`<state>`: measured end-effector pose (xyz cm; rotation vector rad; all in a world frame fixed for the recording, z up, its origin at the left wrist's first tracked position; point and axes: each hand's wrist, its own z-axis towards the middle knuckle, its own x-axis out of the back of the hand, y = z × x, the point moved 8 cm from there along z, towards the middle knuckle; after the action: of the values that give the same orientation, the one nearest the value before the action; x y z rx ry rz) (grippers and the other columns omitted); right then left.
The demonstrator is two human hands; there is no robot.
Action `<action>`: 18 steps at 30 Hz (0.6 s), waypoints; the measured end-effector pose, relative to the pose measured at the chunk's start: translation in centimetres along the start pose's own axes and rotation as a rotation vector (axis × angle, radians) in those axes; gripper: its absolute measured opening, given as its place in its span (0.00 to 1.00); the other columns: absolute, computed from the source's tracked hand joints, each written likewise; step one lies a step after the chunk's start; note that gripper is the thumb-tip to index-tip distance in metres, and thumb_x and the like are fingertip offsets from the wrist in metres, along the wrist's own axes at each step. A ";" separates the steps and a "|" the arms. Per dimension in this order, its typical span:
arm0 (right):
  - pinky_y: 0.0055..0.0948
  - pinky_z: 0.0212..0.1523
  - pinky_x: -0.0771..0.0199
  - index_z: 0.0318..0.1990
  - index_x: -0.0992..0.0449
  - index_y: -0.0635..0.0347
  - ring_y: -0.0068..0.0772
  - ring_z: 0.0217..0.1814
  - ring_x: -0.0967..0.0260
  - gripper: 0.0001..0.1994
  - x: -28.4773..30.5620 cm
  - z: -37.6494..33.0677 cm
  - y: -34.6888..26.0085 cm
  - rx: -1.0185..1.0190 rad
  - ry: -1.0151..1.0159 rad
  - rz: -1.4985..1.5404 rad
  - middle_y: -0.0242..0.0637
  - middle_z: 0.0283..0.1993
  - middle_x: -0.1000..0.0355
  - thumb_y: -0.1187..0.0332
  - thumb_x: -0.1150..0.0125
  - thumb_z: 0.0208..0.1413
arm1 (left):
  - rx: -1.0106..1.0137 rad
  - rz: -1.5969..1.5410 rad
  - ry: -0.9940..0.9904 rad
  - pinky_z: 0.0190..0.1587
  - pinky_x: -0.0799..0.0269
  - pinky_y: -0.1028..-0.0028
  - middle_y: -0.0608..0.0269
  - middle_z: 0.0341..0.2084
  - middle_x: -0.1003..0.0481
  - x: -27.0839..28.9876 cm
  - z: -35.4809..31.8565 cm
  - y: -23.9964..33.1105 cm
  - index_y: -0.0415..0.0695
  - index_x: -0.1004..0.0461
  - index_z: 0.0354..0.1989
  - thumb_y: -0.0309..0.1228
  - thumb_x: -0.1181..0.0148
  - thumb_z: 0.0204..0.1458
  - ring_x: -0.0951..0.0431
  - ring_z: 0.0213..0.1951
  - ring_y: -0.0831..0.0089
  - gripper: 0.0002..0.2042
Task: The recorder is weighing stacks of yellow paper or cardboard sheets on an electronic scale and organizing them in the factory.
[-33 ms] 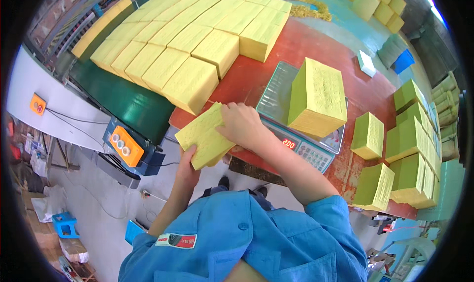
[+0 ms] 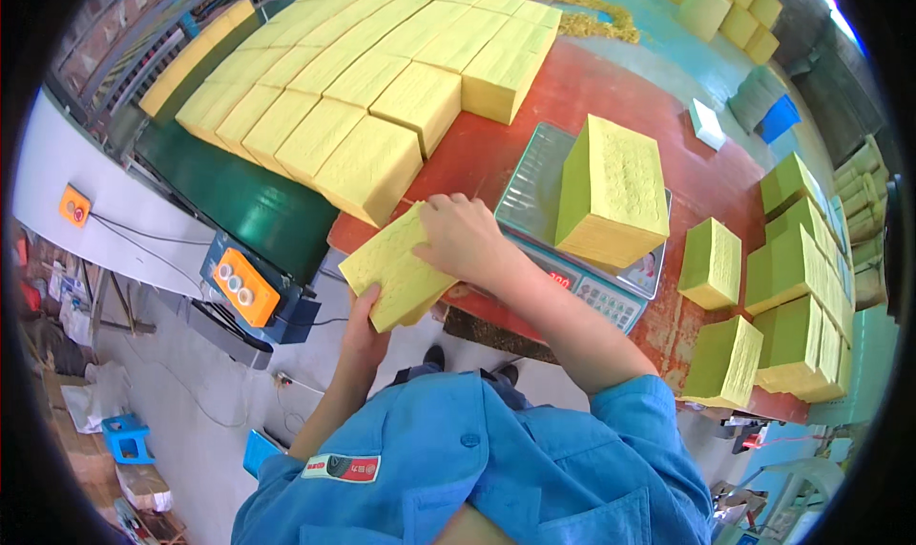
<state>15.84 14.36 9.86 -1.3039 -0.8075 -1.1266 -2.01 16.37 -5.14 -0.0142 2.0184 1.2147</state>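
Observation:
A thin stack of yellow paper sheets (image 2: 386, 263) is held tilted over the near edge of the red table. My left hand (image 2: 363, 318) grips its lower near corner, thumb on top. My right hand (image 2: 462, 241) is closed over its upper right edge, with the fingertips partly hidden. Right of my right hand stands a scale (image 2: 527, 184) with a glass-like platform and a keypad. A tall block of yellow paper (image 2: 615, 187) rests on the scale. My right forearm covers part of the scale's display.
Rows of yellow paper blocks (image 2: 377, 82) fill the table's far left, beside a green conveyor belt (image 2: 234, 197). More paper blocks (image 2: 711, 263) stand along the right. An orange button box (image 2: 245, 287) sits at the left. The red table (image 2: 582, 82) ends just before my body.

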 end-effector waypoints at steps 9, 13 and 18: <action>0.44 0.48 0.28 0.41 0.24 0.61 0.48 0.46 0.26 0.23 -0.8 6.9 0.7 0.152 -0.239 0.205 0.47 0.39 0.24 0.48 0.44 0.52 | 0.009 -0.057 0.181 0.55 0.33 0.64 0.59 0.56 0.31 1.1 0.0 0.8 0.45 0.39 0.62 0.39 0.40 0.51 0.29 0.55 0.65 0.29; 0.37 0.58 0.32 0.53 0.26 0.65 0.52 0.56 0.30 0.37 -3.0 5.5 0.6 0.134 -0.332 0.426 0.52 0.54 0.28 0.39 0.41 0.47 | 0.034 0.284 0.046 0.62 0.39 0.66 0.57 0.57 0.33 -0.6 -2.1 8.1 0.44 0.44 0.66 0.33 0.39 0.48 0.33 0.60 0.66 0.34; 0.35 0.67 0.43 0.67 0.46 0.71 0.46 0.71 0.45 0.51 -1.9 1.4 -4.4 0.220 -0.715 0.667 0.56 0.68 0.42 0.35 0.41 0.47 | 0.173 0.533 -0.190 0.61 0.37 0.65 0.53 0.59 0.35 -3.8 -1.8 14.3 0.38 0.46 0.67 0.36 0.36 0.42 0.34 0.61 0.63 0.41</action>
<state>11.33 16.48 9.69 -1.6292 -0.8670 -0.0224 -5.76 21.44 8.43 0.7365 2.0103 1.2886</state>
